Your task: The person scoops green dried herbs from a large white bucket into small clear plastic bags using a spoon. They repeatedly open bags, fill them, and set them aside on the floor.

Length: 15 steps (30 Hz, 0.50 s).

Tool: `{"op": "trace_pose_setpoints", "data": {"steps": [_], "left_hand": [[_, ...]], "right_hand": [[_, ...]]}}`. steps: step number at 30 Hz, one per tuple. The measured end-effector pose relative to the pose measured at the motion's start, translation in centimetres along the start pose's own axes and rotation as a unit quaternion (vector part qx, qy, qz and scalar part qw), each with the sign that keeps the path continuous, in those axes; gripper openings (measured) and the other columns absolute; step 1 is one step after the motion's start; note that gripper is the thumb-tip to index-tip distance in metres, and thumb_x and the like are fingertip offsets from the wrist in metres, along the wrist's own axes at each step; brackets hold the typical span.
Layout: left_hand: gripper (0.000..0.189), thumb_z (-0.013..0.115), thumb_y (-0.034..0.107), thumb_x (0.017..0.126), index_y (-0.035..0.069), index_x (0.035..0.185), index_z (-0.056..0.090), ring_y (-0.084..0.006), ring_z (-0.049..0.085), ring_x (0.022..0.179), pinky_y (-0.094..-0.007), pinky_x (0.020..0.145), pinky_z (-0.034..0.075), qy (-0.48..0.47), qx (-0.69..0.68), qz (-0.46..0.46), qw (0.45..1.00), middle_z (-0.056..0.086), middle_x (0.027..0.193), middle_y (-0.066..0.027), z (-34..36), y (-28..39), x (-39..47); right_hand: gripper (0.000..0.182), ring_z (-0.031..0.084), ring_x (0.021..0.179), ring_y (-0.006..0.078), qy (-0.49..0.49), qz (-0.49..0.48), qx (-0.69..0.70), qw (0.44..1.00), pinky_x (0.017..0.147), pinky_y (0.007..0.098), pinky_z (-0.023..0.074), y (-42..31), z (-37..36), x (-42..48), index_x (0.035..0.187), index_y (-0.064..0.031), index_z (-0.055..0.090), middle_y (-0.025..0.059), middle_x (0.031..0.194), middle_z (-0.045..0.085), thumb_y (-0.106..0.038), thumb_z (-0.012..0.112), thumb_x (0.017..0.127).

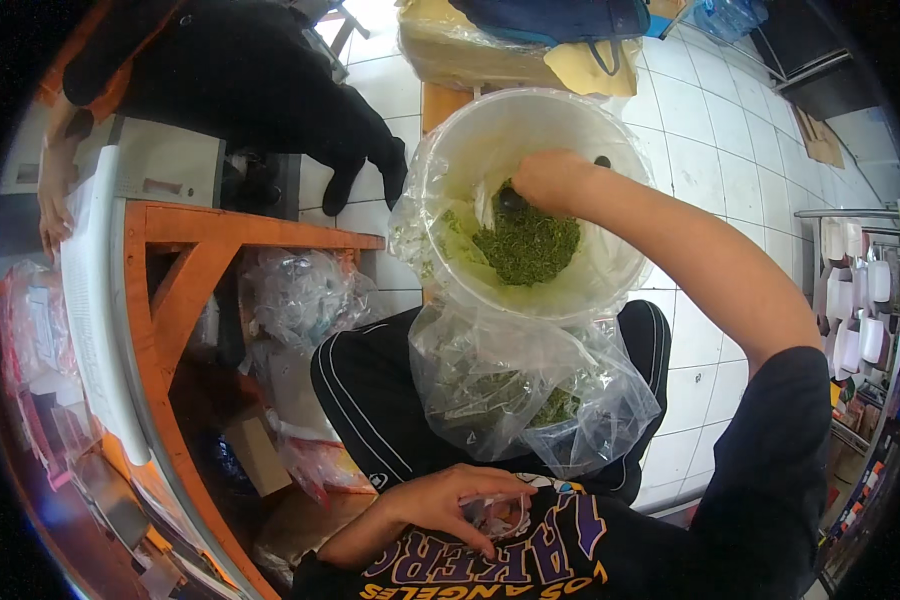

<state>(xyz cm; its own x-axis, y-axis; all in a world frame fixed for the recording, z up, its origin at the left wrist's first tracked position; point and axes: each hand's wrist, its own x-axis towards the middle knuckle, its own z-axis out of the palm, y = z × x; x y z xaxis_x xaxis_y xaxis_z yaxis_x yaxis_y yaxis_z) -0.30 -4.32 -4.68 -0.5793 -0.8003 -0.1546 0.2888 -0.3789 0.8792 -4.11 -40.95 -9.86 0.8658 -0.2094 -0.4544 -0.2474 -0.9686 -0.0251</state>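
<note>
My right hand [556, 184] reaches into a white plastic bucket [450, 255] lined with clear plastic. It is closed around a dark scoop [510, 199], whose far end shows past the wrist side of the hand. Finely shredded green leaf material [532, 247] lies at the bottom of the bucket, beside the scoop. Against my shirt, my left hand [450, 499] grips a small clear plastic cup [499, 517] between thumb and fingers. A clear plastic bag [487, 397] with more green material rests over my lap, below the bucket's rim.
An orange wooden table frame [255, 232] stands at left, with plastic bags [307, 292] underneath. Another person [240, 90] stands beyond it. A wrapped box [480, 52] bearing a dark blue bag [562, 19] is behind the bucket. Metal racks [855, 300] line the right.
</note>
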Motion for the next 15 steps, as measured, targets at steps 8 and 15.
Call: {"op": "trace_pose_setpoints", "data": {"steps": [8,15], "left_hand": [[0.083,0.088,0.030,0.066,0.005,0.136,0.052,-0.0259,0.056,0.117,-0.0373,0.098,0.045,-0.017,0.001,-0.007,1.000,0.059,0.129,-0.0129,0.1,-0.7,0.0],[0.079,0.089,0.031,0.064,0.003,0.130,0.056,-0.0265,0.056,0.118,-0.0399,0.099,0.043,-0.019,-0.024,-0.019,0.999,0.059,0.128,-0.0122,0.1,-1.2,0.0]], "right_hand": [[0.016,0.070,0.086,0.0292,-0.046,-0.024,-0.042,0.998,0.073,0.0398,0.0565,-0.6,3.6,-0.4,0.085,-0.0084,0.074,0.0129,0.089,0.072,-0.011,0.059,0.083],[0.016,0.069,0.092,0.0329,-0.160,-0.077,0.021,0.984,0.076,0.0412,0.0559,-1.9,4.5,-0.8,0.089,-0.0036,0.074,0.0159,0.095,0.072,-0.006,0.062,0.078]]}}
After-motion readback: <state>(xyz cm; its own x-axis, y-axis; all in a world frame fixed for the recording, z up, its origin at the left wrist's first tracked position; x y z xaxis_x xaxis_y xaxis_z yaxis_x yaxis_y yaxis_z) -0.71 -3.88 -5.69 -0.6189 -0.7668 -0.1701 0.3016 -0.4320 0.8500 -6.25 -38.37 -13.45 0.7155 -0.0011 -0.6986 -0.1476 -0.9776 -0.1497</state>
